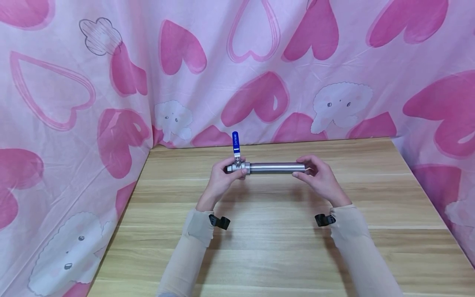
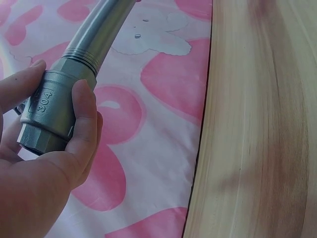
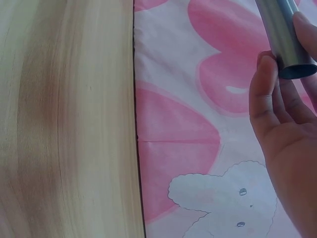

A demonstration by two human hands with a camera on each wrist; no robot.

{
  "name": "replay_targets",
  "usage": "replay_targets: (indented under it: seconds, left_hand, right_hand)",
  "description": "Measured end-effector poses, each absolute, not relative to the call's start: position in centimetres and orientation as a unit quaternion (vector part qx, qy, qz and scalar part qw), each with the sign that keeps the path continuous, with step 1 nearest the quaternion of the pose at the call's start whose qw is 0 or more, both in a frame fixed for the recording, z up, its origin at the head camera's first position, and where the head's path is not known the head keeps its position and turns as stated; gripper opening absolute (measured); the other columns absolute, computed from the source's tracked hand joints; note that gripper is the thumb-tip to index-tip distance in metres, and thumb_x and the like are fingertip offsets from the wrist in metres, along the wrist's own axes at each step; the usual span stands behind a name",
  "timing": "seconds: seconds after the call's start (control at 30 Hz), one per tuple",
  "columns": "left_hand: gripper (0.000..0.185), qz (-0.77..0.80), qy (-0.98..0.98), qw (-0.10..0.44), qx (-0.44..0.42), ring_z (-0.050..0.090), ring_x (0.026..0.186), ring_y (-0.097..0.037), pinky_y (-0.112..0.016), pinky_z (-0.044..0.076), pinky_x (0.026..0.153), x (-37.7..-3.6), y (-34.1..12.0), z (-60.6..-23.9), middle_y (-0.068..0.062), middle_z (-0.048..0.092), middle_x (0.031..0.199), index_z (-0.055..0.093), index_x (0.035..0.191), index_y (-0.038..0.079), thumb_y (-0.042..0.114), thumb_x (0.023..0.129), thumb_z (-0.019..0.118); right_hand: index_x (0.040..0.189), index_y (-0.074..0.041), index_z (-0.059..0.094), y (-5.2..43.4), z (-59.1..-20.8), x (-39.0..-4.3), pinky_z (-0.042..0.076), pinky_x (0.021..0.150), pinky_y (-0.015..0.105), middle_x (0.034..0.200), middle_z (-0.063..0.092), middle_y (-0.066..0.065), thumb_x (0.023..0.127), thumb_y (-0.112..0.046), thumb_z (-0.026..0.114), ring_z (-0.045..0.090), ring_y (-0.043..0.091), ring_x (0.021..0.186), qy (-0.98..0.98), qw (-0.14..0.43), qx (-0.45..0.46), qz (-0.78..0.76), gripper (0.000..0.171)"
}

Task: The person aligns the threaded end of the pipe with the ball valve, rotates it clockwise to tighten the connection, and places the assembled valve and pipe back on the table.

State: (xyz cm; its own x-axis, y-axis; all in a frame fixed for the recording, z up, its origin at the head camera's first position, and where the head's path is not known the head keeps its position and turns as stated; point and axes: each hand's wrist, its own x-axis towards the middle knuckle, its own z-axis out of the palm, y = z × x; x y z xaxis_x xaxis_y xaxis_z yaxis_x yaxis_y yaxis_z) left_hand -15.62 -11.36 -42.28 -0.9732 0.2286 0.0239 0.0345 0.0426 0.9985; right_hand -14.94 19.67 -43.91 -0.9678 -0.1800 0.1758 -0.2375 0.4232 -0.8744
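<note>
Steel tube (image 1: 277, 168) = landmark, being held roughly level over the wooden table (image 1: 274, 247), running crosswise in front of the person. Valve (image 2: 52, 101) is sitting in line at the tube's left end, "304" showing on its body; a few threads (image 2: 83, 55) are showing where valve and tube are meeting. Blue lever (image 1: 236, 142) is sticking out crosswise to the tube, on the side away from the person. Left hand (image 1: 221, 178) is gripping the valve, thumb and fingers on opposite sides, just left of the tube. Right hand (image 1: 323, 177) is pinching the tube near its right end, thumb on the near side; that end is showing a round opening. Black wrist devices (image 1: 222, 222) are sitting nearer the person than the tube, at the pale sleeves (image 1: 187, 247). Pink heart-print curtain (image 1: 256, 99) is hanging beyond the tube.
</note>
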Motion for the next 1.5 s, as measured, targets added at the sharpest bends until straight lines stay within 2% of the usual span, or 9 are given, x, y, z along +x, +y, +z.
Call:
replay_targets:
  seconds: [0.23, 0.47, 0.7, 0.87, 1.07, 1.37, 1.5]
  left_hand:
    - [0.041, 0.683, 0.722, 0.076, 0.086, 0.064, 0.094, -0.022, -0.032, 0.062, 0.081, -15.5, -11.3, -42.1, -0.016, 0.06, 0.12, 0.062, 0.127, 0.007, 0.008, 0.087, 0.071]
    - [0.039, 0.68, 0.725, 0.072, 0.087, 0.064, 0.095, -0.024, -0.033, 0.062, 0.081, -15.5, -11.3, -42.2, -0.014, 0.061, 0.119, 0.064, 0.125, 0.01, 0.01, 0.087, 0.072]
    - [0.038, 0.682, 0.722, 0.074, 0.088, 0.063, 0.095, -0.024, -0.033, 0.062, 0.082, -15.5, -11.2, -42.3, -0.013, 0.061, 0.119, 0.064, 0.124, 0.012, 0.01, 0.087, 0.072]
    - [0.039, 0.688, 0.717, 0.075, 0.089, 0.063, 0.095, -0.025, -0.032, 0.062, 0.082, -15.5, -11.1, -42.3, -0.015, 0.061, 0.119, 0.064, 0.125, 0.008, 0.008, 0.087, 0.071]
    - [0.039, 0.692, 0.712, 0.076, 0.091, 0.063, 0.095, -0.024, -0.032, 0.062, 0.082, -15.5, -11.0, -42.2, -0.016, 0.06, 0.119, 0.063, 0.125, 0.006, 0.006, 0.087, 0.071]
    - [0.037, 0.683, 0.721, 0.076, 0.091, 0.063, 0.095, -0.025, -0.033, 0.061, 0.083, -15.5, -11.1, -42.3, -0.015, 0.06, 0.118, 0.063, 0.124, 0.008, 0.01, 0.087, 0.071]
    - [0.037, 0.679, 0.725, 0.075, 0.089, 0.063, 0.094, -0.023, -0.032, 0.061, 0.082, -15.6, -11.1, -42.4, -0.014, 0.06, 0.117, 0.064, 0.124, 0.009, 0.011, 0.088, 0.071]
  right_hand:
    - [0.121, -0.008, 0.058, 19.5, -43.3, -14.7, 0.049, 0.072, 0.011, 0.107, 0.061, 0.011, 0.088, -0.016, 0.072, 0.054, 0.013, 0.089, -0.845, 0.026, 0.122, 0.519, 0.037]
    - [0.118, 0.003, 0.058, 18.5, -40.5, -13.3, 0.046, 0.068, 0.013, 0.101, 0.062, 0.016, 0.09, -0.01, 0.068, 0.051, 0.01, 0.082, -0.849, 0.031, 0.132, 0.51, 0.032]
    - [0.118, 0.0, 0.059, 18.5, -40.3, -13.2, 0.047, 0.067, 0.014, 0.102, 0.063, 0.015, 0.093, -0.014, 0.065, 0.051, 0.012, 0.082, -0.852, 0.019, 0.125, 0.508, 0.03]
    - [0.118, 0.002, 0.058, 18.5, -40.2, -13.2, 0.05, 0.066, 0.015, 0.1, 0.062, 0.016, 0.095, -0.014, 0.062, 0.055, 0.011, 0.079, -0.852, 0.013, 0.123, 0.508, 0.029]
    - [0.123, -0.001, 0.056, 19.0, -42.1, -14.2, 0.054, 0.065, 0.016, 0.102, 0.061, 0.015, 0.097, -0.02, 0.06, 0.058, 0.014, 0.079, -0.848, -0.008, 0.104, 0.519, 0.032]
    - [0.127, -0.01, 0.057, 19.3, -43.9, -14.9, 0.057, 0.067, 0.022, 0.114, 0.058, 0.013, 0.095, -0.03, 0.061, 0.061, 0.014, 0.081, -0.837, -0.015, 0.097, 0.538, 0.037]
    - [0.126, -0.012, 0.057, 19.2, -43.7, -14.8, 0.055, 0.069, 0.017, 0.12, 0.058, 0.013, 0.089, -0.029, 0.07, 0.06, 0.014, 0.086, -0.836, -0.012, 0.095, 0.541, 0.043]
